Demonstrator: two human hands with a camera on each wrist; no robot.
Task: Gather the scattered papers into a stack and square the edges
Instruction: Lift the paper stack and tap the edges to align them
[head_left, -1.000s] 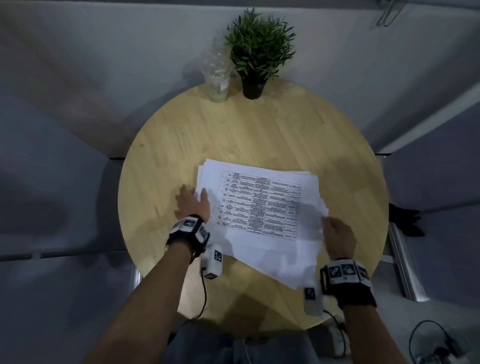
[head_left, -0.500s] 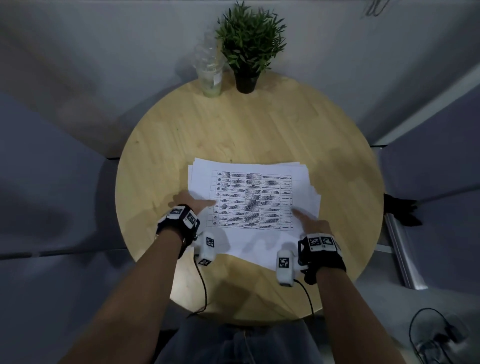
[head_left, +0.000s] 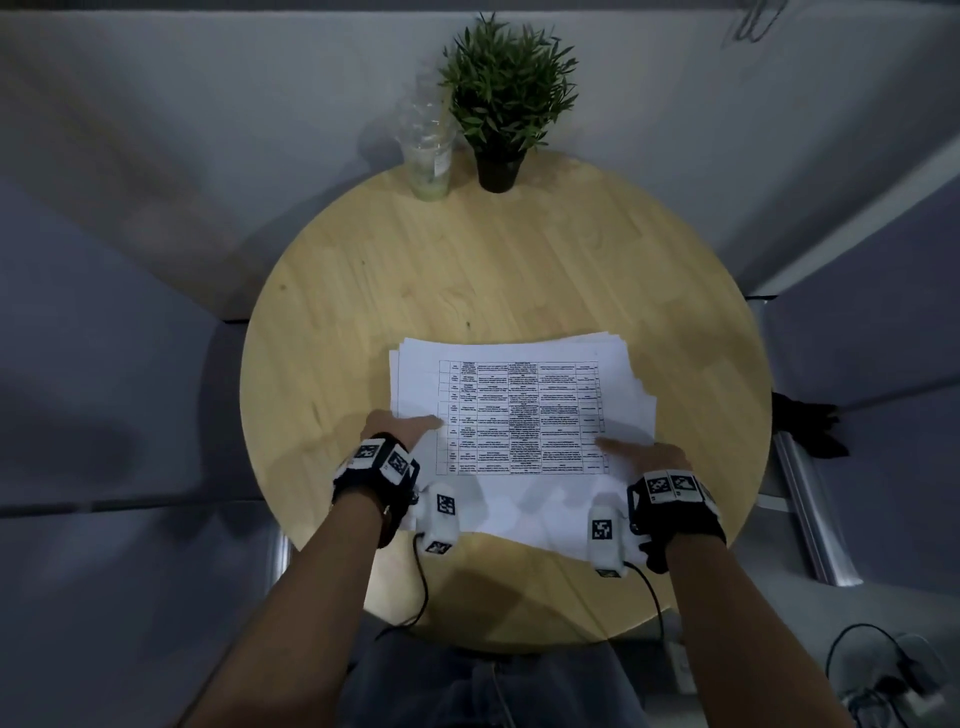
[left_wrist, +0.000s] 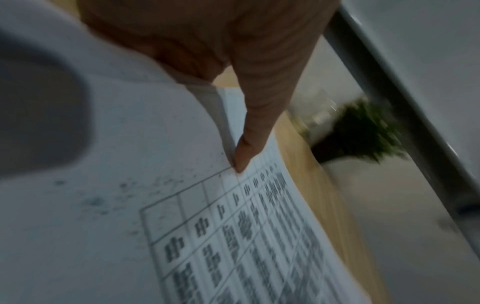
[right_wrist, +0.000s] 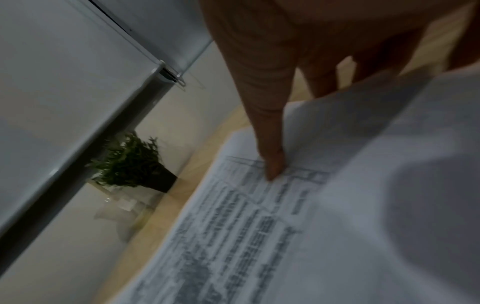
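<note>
White papers (head_left: 519, 410) lie in a loose pile on your round wooden counter (head_left: 363, 291), sheet edges fanned out at the far right corner.
Your left hand (head_left: 397, 428) grips the pile's left edge, thumb (left_wrist: 249, 131) on the printed top sheet and the other fingers hidden under it. Your right hand (head_left: 641, 454) holds the right edge the same way, thumb (right_wrist: 270, 156) on top, fingers (right_wrist: 322, 82) tucked beneath. A potted plant (head_left: 506, 98) and a plastic cup (head_left: 428, 150) stand at the counter's far rim.
</note>
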